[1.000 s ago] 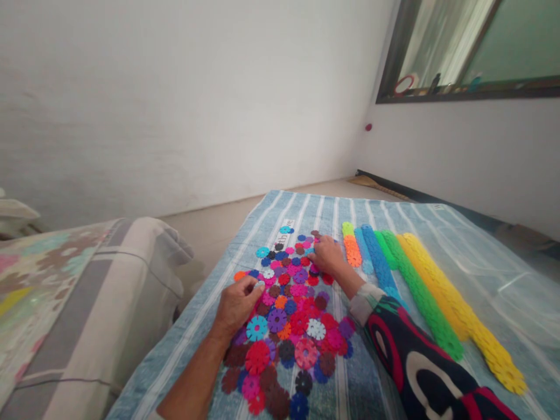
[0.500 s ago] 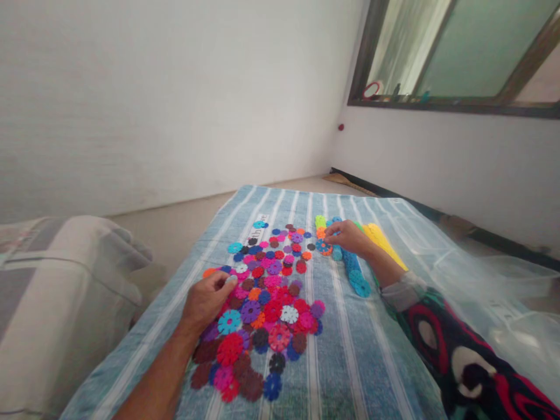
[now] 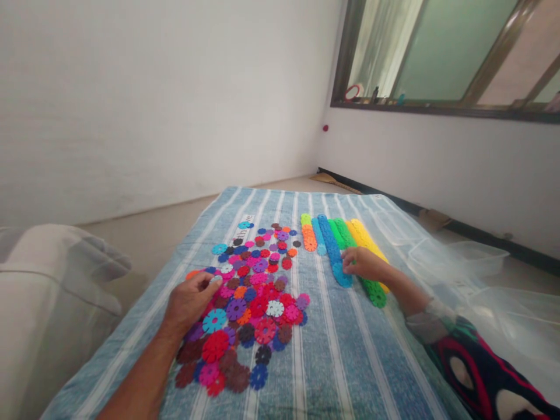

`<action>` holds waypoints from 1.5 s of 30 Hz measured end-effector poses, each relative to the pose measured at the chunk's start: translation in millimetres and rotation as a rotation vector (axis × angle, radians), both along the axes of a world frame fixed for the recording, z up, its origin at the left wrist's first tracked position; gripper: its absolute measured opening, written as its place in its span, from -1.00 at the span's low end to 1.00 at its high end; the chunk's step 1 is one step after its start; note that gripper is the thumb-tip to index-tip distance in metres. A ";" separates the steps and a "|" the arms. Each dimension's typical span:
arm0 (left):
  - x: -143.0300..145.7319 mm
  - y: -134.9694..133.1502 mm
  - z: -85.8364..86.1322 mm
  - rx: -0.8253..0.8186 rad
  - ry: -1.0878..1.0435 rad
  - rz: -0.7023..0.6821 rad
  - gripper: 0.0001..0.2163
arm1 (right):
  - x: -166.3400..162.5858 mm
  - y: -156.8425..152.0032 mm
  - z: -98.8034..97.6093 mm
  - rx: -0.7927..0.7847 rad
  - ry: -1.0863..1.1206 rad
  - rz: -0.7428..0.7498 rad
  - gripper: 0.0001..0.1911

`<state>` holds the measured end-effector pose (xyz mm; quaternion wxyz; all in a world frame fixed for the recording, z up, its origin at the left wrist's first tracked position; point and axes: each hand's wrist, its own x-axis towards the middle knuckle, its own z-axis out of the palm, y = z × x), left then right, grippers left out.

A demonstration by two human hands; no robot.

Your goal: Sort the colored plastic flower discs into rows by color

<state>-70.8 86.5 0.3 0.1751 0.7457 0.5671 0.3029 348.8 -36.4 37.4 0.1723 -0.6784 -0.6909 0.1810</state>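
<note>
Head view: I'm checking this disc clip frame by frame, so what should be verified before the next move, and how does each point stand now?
1. Left hand has a grip: ok. Thumb and forefinger pinch a pale disc at the left edge of the pile.
2. Right hand is at the rows: ok. It is at the near end of the blue row.
3. Right hand holds a disc: cannot tell. The fingers are curled and hide it.
4. Rows lie apart from the pile: ok.
5. All discs lie on the cloth: ok.
6. Tub is out of the hands' way: ok. It sits to the right of the rows.
</note>
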 end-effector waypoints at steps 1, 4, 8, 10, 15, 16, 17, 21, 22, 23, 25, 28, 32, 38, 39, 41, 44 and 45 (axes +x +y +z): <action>-0.1 -0.3 0.4 0.004 0.000 0.001 -0.65 | -0.3 -0.5 -0.7 -0.008 -0.016 -0.006 -0.93; -0.3 -1.0 1.5 0.016 -0.003 0.003 -0.66 | -1.5 -3.5 -0.6 -0.034 -0.079 -0.028 -0.92; -0.7 -1.2 1.9 0.011 0.000 -0.003 -0.66 | -12.3 -17.1 2.8 -0.072 -0.303 -0.163 -0.76; -0.9 -0.7 1.2 0.017 0.002 -0.004 -0.66 | -23.6 -26.4 3.6 -0.084 -0.379 -0.223 -0.63; -1.0 0.6 -0.8 0.025 0.008 -0.015 -0.65 | -53.9 -38.8 -0.8 -0.152 -0.400 -0.265 -0.33; -1.1 0.7 -1.1 0.029 0.008 -0.016 -0.65 | -57.4 -38.9 -2.0 -0.161 -0.392 -0.275 -0.30; -1.1 0.8 -1.4 0.033 0.008 -0.018 -0.65 | -59.8 -38.6 -3.0 -0.169 -0.382 -0.286 -0.27; -2.1 1.4 -3.4 0.041 0.008 -0.019 -0.67 | -60.3 -36.7 -4.7 -0.163 -0.329 -0.304 -0.25; -2.4 1.7 -4.1 0.042 0.008 -0.016 -0.67 | -59.2 -36.6 -4.7 -0.159 -0.315 -0.303 -0.25; -2.8 2.0 -4.6 0.042 0.008 -0.015 -0.66 | -58.0 -36.5 -4.8 -0.155 -0.302 -0.304 -0.25; -3.1 2.3 -5.2 0.039 0.012 -0.014 -0.65 | -55.8 -36.2 -5.7 -0.146 -0.275 -0.309 -0.25; -2.5 1.7 -3.6 0.029 0.022 -0.004 -0.65 | -53.0 -35.0 -9.4 -0.111 -0.246 -0.309 -0.24; -0.9 -1.2 1.4 0.017 0.035 -0.004 -0.66 | -49.2 -33.7 -16.2 -0.055 -0.239 -0.309 -0.24; -0.1 -4.4 3.7 0.028 0.007 -0.016 -0.68 | -42.2 -37.4 -20.9 -0.021 -0.257 -0.326 -0.30; 0.1 -4.6 3.6 0.030 0.001 -0.015 -0.68 | -41.3 -38.7 -21.5 -0.023 -0.250 -0.328 -0.29; 0.7 -4.7 3.4 0.030 -0.002 -0.011 -0.68 | -39.8 -41.7 -23.2 -0.029 -0.220 -0.325 -0.26; 1.3 -4.4 3.1 0.016 0.005 -0.005 -0.68 | -38.5 -46.5 -27.1 -0.023 -0.169 -0.301 -0.23; 1.3 -4.2 2.8 0.016 0.006 -0.004 -0.68 | -38.0 -47.9 -28.9 -0.018 -0.158 -0.289 -0.24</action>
